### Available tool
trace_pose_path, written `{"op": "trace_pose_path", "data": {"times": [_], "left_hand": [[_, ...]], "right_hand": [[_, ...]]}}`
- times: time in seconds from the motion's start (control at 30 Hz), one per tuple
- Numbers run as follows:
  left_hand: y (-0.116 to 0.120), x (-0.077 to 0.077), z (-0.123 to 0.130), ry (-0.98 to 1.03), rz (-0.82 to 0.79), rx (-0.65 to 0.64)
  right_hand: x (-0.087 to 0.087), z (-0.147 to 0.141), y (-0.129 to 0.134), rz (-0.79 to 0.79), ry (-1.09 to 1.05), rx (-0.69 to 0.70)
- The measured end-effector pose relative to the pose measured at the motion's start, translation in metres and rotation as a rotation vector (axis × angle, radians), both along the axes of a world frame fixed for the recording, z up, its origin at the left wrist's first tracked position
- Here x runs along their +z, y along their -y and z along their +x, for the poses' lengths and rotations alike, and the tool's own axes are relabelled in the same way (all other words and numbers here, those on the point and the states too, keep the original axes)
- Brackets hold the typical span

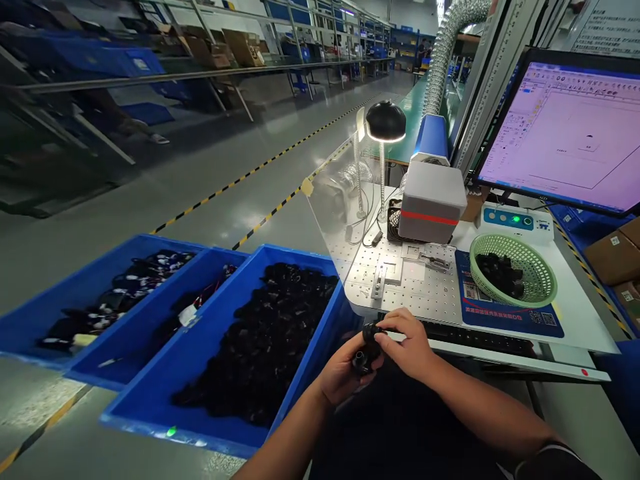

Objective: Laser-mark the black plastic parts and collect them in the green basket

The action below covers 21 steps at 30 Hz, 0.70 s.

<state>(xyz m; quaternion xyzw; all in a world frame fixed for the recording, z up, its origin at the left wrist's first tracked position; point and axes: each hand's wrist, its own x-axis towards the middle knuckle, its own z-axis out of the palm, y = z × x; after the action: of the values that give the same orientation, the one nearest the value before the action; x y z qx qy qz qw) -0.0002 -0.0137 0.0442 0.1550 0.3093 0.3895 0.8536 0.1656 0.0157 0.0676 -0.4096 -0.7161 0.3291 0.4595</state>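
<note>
1. Watching remotely, I see two bare hands together in front of the person's lap, just off the near edge of a perforated metal plate (425,288).
2. The left hand (343,377) is curled around small black parts (367,357), cradling them from below; the right hand (407,343) pinches their upper end between thumb and fingers. I cannot tell whether they are one piece or several.
3. For good handling, I'd want the left palm as a steady cradle and the right fingertips light, turning the parts squarely without forcing them.
4. To the left, a large blue bin (145,410) holds a heap of similar-looking black pieces; its near side wall is close to the left forearm, so I judge elbow room there tight.
5. On the table at right, a green basket (545,283) holds more black pieces.
6. Beyond the plate's small metal fixture (380,280) stand a grey machine head (433,197) and a lit lamp (386,121). A clear sheet (327,217) screens the plate's left side.
</note>
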Motion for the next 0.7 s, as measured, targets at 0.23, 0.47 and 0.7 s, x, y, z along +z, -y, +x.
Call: {"op": "trace_pose_path", "data": {"times": [0.23, 0.47, 0.7], "left_hand": [[-0.024, -0.043, -0.100, -0.273, -0.084, 0.494], [-0.013, -0.147, -0.158, -1.071, -0.275, 0.708], [-0.015, -0.172, -0.159, -1.343, -0.161, 0.466]], "right_hand": [[-0.013, 0.048, -0.098, -0.009, 0.432, -0.367], [-0.039, 0.051, -0.147, -0.055, 0.482, -0.402], [-0.054, 0.049, -0.142, -0.033, 0.350, -0.466]]}}
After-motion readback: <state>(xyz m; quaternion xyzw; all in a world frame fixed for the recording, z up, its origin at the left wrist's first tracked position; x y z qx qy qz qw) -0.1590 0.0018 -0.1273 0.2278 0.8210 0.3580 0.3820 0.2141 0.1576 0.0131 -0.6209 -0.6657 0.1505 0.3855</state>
